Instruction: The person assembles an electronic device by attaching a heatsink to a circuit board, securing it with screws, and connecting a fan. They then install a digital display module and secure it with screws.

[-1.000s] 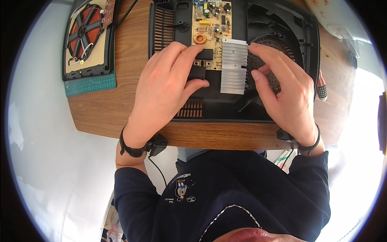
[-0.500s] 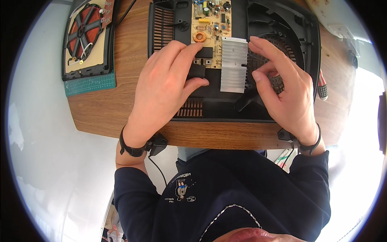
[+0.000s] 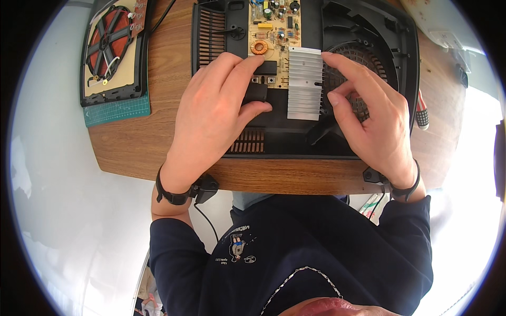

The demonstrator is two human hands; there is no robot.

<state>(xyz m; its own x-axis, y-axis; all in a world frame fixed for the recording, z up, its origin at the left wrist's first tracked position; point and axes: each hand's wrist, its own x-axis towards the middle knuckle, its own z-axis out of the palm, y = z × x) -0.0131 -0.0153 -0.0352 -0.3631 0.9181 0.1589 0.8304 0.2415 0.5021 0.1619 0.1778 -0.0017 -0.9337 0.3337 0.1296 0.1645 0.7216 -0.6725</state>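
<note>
A tan circuit board (image 3: 279, 39) with a silver finned heat sink (image 3: 304, 84) lies inside a black plastic housing (image 3: 284, 150). My left hand (image 3: 211, 105) bends round the board's near left end, index finger above and thumb below two black block components (image 3: 256, 93). Its other fingertips are hidden beneath the hand. On the other side, my right hand (image 3: 371, 105) is open, its thumb and index finger apart. The right index fingertip is at the heat sink's right edge, while the thumb stays a little away from it. A copper-wound ring coil (image 3: 259, 47) sits just beyond my left index finger.
At the far left, a black-framed panel with a red-brown coil disc (image 3: 109, 42) rests on a green cutting mat (image 3: 118, 111). Right of the housing lies a red-and-black handle (image 3: 421, 113). A clear plastic piece (image 3: 448, 45) is behind it. The wooden table's front edge (image 3: 295, 179) runs nearby.
The housing, board and heat sink appear shifted very slightly left and up in the view. Both hands keep nearly the same pose and place.
</note>
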